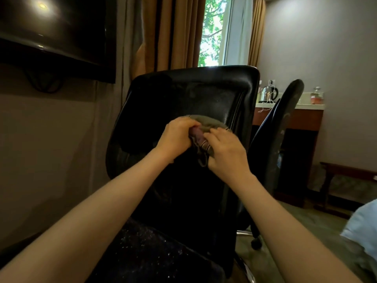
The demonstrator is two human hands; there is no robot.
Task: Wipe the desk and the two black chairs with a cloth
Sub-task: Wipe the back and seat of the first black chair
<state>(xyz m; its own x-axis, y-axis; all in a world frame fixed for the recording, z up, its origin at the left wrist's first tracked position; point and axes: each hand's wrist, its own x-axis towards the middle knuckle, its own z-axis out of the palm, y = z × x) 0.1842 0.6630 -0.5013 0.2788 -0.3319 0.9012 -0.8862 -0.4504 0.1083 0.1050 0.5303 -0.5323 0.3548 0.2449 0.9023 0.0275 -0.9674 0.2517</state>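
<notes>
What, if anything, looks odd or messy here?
On the near chair, the backrest looks dusty: pale specks show above and right of the cloth. The second chair has a scuffed, greyish edge.

cloth before near chair, second chair right

Surroundings: fixtures and loose items.
1 dark television is mounted upper left, with a cable looped beneath it. Tan curtains hang top centre beside 1 window showing green foliage. At middle right, 1 steel kettle and 1 clear bottle stand well apart on a pale countertop. 1 dark wooden bench sits by the right wall. Pale bedding shows at the lower right edge.
</notes>
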